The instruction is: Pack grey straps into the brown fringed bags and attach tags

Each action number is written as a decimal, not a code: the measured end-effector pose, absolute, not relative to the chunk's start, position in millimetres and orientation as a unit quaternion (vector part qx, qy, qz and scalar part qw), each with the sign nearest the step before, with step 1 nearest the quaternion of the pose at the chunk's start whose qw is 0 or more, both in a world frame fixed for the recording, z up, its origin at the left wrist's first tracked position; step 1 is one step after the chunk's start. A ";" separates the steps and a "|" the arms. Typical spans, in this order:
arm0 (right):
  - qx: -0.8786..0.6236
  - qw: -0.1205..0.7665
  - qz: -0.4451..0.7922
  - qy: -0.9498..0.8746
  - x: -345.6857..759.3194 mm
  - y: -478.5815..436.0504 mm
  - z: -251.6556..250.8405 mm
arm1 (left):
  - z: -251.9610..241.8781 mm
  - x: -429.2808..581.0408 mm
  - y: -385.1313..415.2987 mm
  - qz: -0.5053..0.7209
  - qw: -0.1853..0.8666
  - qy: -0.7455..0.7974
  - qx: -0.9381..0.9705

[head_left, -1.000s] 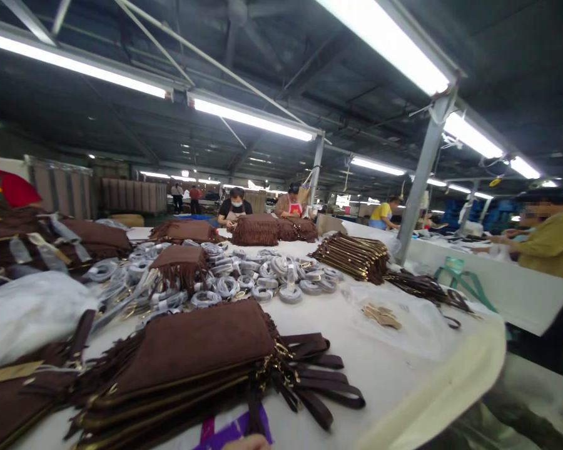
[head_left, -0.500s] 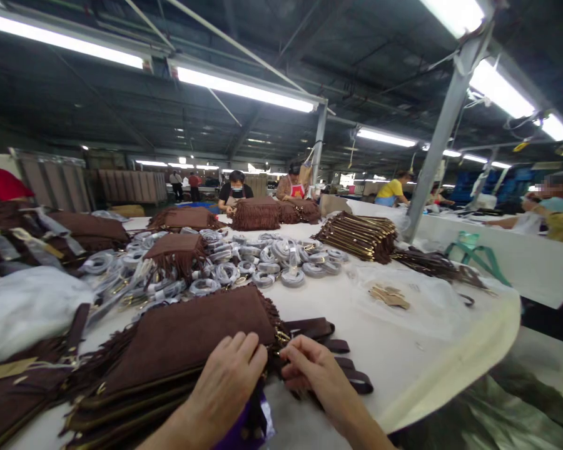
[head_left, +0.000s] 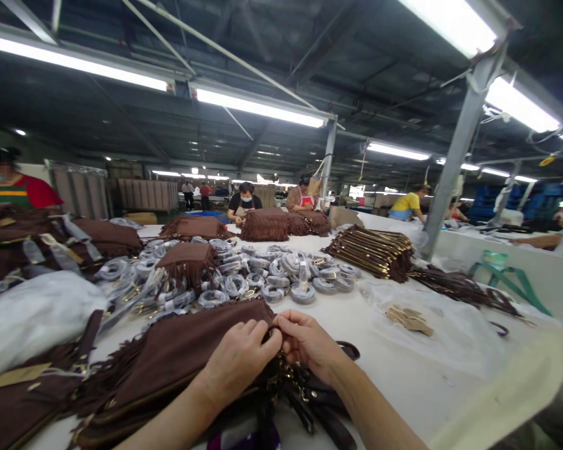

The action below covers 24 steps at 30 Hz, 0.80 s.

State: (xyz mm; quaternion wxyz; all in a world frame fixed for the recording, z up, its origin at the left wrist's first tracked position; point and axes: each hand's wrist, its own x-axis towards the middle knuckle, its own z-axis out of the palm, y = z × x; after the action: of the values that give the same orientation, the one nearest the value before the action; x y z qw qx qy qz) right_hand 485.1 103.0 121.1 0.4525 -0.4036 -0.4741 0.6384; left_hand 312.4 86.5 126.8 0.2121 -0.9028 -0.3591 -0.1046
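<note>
A brown fringed bag (head_left: 182, 344) with a gold zip lies on top of a stack in front of me. My left hand (head_left: 244, 350) grips this bag near its right corner, fingers curled over the edge. Close against it, my right hand (head_left: 307, 340) is closed in a pinch at the same corner; the small part between its fingertips is hidden. Dark wrist straps (head_left: 331, 419) with gold clasps hang and lie below the hands, on the bag's right side. Something purple and shiny (head_left: 248, 437) shows under the straps.
Coiled straps in clear wrap (head_left: 272, 275) cover the table's middle. A stack of bags with gold zips (head_left: 370, 247) stands at right, near brown tags (head_left: 409, 320) on plastic sheeting. White plastic (head_left: 32, 322) bulges at left. Co-workers sit across the table and at far left.
Both hands have come closer together and up at the bag's corner. The top bag's right end is raised, with straps and clasps now hanging below. The view has shifted slightly left.
</note>
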 end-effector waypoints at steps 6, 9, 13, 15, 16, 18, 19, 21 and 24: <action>-0.428 0.443 0.642 -0.457 479.3 115.4 119.2 | 153.3 321.1 89.1 -0.061 0.133 -0.411 -0.900; -0.444 0.443 0.618 -0.474 470.7 124.5 126.5 | 175.5 328.6 92.5 -0.029 0.119 -0.432 -0.894; -0.449 0.471 0.570 -0.501 461.3 140.0 131.5 | 194.7 331.8 98.3 -0.007 0.139 -0.434 -0.890; -0.454 0.487 0.543 -0.512 464.4 145.4 129.7 | 196.0 320.1 95.9 0.008 0.146 -0.440 -0.886; -0.458 0.495 0.530 -0.514 468.5 147.2 127.5 | 193.7 309.1 92.5 0.018 0.151 -0.450 -0.880; -0.470 0.511 0.506 -0.513 480.7 149.1 120.6 | 182.9 276.0 82.2 0.040 0.161 -0.484 -0.859; -0.477 0.517 0.495 -0.510 487.6 149.6 115.8 | 174.6 254.3 75.8 0.049 0.163 -0.503 -0.848; -0.489 0.523 0.479 -0.507 499.9 150.2 104.7 | 155.4 203.7 62.2 0.072 0.140 -0.531 -0.833; -0.501 0.522 0.463 -0.512 509.1 151.4 89.1 | 132.3 131.9 41.6 0.083 0.094 -0.521 -0.845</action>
State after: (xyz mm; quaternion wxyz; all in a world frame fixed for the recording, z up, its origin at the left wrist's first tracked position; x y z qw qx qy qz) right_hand 509.1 151.4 89.1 0.5217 -0.5010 -0.5122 0.4631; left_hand 131.9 41.6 132.3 0.0940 -0.8446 -0.5206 0.0830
